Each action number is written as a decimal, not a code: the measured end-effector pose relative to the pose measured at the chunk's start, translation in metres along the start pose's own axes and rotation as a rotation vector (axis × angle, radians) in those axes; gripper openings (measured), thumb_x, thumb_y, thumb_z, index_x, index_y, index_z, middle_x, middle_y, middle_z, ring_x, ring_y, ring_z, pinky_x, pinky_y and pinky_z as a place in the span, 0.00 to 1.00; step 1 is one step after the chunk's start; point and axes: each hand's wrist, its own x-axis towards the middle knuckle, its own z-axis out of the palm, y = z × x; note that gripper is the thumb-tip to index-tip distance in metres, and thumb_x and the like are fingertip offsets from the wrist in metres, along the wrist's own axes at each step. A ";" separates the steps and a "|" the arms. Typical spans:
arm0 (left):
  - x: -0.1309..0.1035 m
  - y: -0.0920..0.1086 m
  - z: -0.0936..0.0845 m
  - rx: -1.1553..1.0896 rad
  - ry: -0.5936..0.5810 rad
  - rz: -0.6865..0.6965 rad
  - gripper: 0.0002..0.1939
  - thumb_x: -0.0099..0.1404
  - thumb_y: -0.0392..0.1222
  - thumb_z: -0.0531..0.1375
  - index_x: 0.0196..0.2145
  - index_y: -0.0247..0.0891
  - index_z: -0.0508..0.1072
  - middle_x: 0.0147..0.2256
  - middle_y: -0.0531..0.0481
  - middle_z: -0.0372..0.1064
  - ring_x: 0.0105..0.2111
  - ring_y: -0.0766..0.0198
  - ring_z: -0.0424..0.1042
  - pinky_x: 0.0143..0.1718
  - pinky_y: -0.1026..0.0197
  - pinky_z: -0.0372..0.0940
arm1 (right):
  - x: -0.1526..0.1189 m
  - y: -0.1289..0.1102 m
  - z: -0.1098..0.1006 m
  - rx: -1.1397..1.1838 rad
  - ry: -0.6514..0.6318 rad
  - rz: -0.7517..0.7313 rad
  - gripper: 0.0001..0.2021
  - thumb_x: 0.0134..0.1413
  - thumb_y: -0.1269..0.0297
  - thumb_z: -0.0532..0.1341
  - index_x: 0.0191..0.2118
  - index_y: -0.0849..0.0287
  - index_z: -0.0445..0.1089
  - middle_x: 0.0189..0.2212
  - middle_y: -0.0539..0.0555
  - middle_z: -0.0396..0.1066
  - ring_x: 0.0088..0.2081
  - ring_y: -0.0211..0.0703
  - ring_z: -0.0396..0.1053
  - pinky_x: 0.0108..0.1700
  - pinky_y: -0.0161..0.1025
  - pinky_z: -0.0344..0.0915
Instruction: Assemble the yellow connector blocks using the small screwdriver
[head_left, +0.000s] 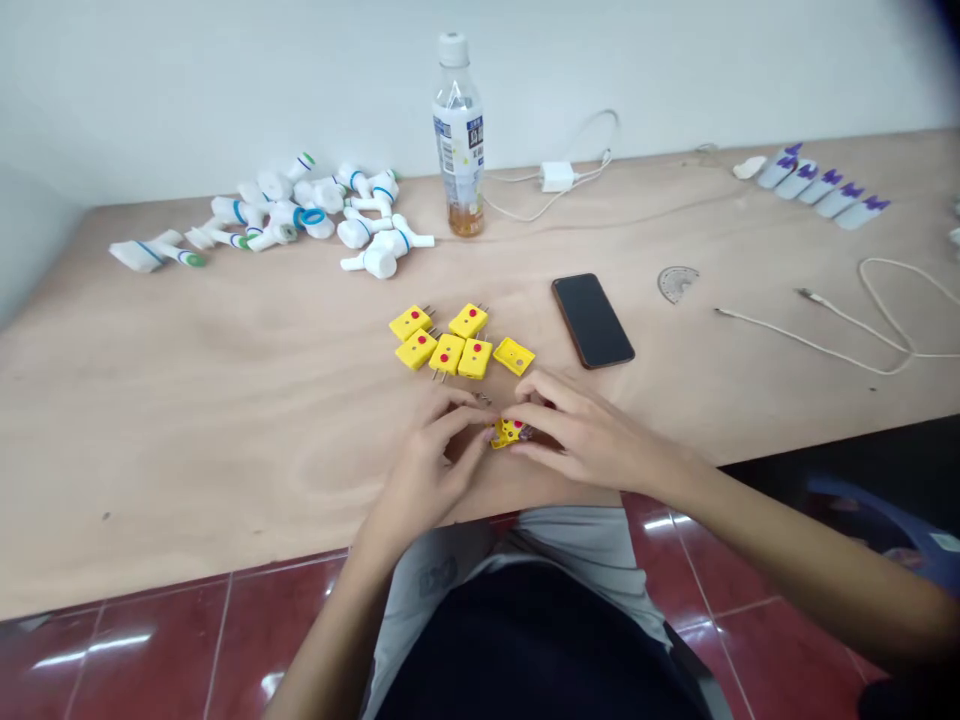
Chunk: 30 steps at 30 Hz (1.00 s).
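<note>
Between my hands, close to the table's front edge, lies an opened yellow connector half [508, 432] with a red dot and small parts inside. My left hand [442, 450] pinches its left side with thumb and fingertips. From the right, my right hand [574, 430] holds its other side, the fingers partly covering it. Just above my hands are small metal pieces [482, 398]. Farther up sit several closed yellow connectors [447, 354] with red dots and metal pins, and an empty yellow shell [514, 356] lies to their right.
A dark phone [593, 320] lies right of the connectors, near a protractor [678, 284] and a white cable [825, 350]. Along the back stand a bottle [459, 150], white plastic fittings [300, 205], a charger [557, 177] and purple-topped pieces [823, 190].
</note>
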 end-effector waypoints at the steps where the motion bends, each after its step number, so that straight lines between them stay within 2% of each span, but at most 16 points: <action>1: 0.001 0.001 0.001 0.005 -0.001 0.000 0.07 0.80 0.36 0.66 0.50 0.43 0.84 0.50 0.44 0.78 0.54 0.52 0.80 0.58 0.48 0.78 | 0.001 0.000 0.000 -0.013 0.011 -0.019 0.11 0.81 0.58 0.62 0.58 0.56 0.77 0.53 0.62 0.74 0.55 0.56 0.74 0.61 0.57 0.76; 4: 0.001 0.004 -0.001 0.012 -0.008 -0.015 0.07 0.80 0.35 0.65 0.50 0.43 0.84 0.51 0.44 0.77 0.54 0.52 0.80 0.58 0.48 0.78 | 0.003 0.000 -0.003 0.002 0.046 -0.034 0.10 0.82 0.61 0.61 0.56 0.58 0.78 0.52 0.62 0.74 0.53 0.55 0.75 0.60 0.56 0.77; 6: 0.000 0.006 -0.005 0.000 -0.025 -0.031 0.12 0.80 0.33 0.63 0.55 0.44 0.83 0.54 0.43 0.77 0.56 0.52 0.79 0.60 0.46 0.77 | 0.003 -0.002 -0.009 0.057 0.094 -0.011 0.10 0.82 0.64 0.60 0.56 0.57 0.78 0.52 0.62 0.73 0.53 0.53 0.75 0.60 0.55 0.77; 9: -0.002 0.009 -0.011 -0.036 -0.071 -0.016 0.20 0.76 0.30 0.63 0.61 0.46 0.80 0.59 0.43 0.76 0.62 0.50 0.77 0.66 0.43 0.75 | 0.004 -0.007 -0.022 0.144 0.272 0.017 0.07 0.81 0.64 0.62 0.52 0.56 0.79 0.49 0.60 0.73 0.48 0.50 0.75 0.54 0.51 0.77; 12: -0.003 0.009 -0.012 -0.044 -0.076 0.024 0.15 0.75 0.32 0.67 0.56 0.45 0.81 0.57 0.43 0.76 0.62 0.48 0.77 0.67 0.42 0.75 | 0.008 -0.016 -0.034 0.310 0.373 0.096 0.07 0.80 0.63 0.64 0.47 0.55 0.78 0.43 0.55 0.77 0.44 0.46 0.76 0.48 0.46 0.74; 15: -0.001 0.010 -0.008 -0.028 -0.043 0.041 0.09 0.76 0.34 0.69 0.51 0.44 0.82 0.54 0.43 0.76 0.58 0.50 0.79 0.63 0.44 0.77 | 0.013 -0.028 -0.039 0.512 0.325 0.186 0.07 0.80 0.64 0.64 0.45 0.55 0.78 0.42 0.52 0.80 0.43 0.44 0.78 0.45 0.42 0.73; 18: -0.001 0.010 -0.005 -0.026 -0.030 0.034 0.09 0.76 0.34 0.69 0.51 0.44 0.82 0.53 0.43 0.76 0.57 0.51 0.80 0.62 0.45 0.78 | 0.018 -0.035 -0.036 0.604 0.282 0.205 0.06 0.79 0.65 0.63 0.45 0.56 0.77 0.39 0.51 0.78 0.39 0.42 0.77 0.42 0.40 0.72; 25: -0.003 0.008 -0.004 -0.011 -0.046 -0.016 0.13 0.75 0.36 0.70 0.54 0.45 0.80 0.57 0.42 0.78 0.59 0.48 0.80 0.64 0.41 0.78 | 0.021 -0.034 -0.026 0.554 0.246 0.143 0.06 0.78 0.67 0.64 0.43 0.56 0.75 0.38 0.49 0.77 0.38 0.39 0.73 0.41 0.38 0.67; 30: -0.002 0.004 -0.001 -0.011 -0.057 -0.008 0.12 0.75 0.36 0.70 0.54 0.45 0.80 0.57 0.42 0.79 0.60 0.48 0.79 0.66 0.40 0.76 | 0.019 -0.032 -0.025 0.553 0.262 0.157 0.07 0.78 0.68 0.63 0.42 0.57 0.75 0.37 0.49 0.76 0.37 0.38 0.72 0.41 0.38 0.66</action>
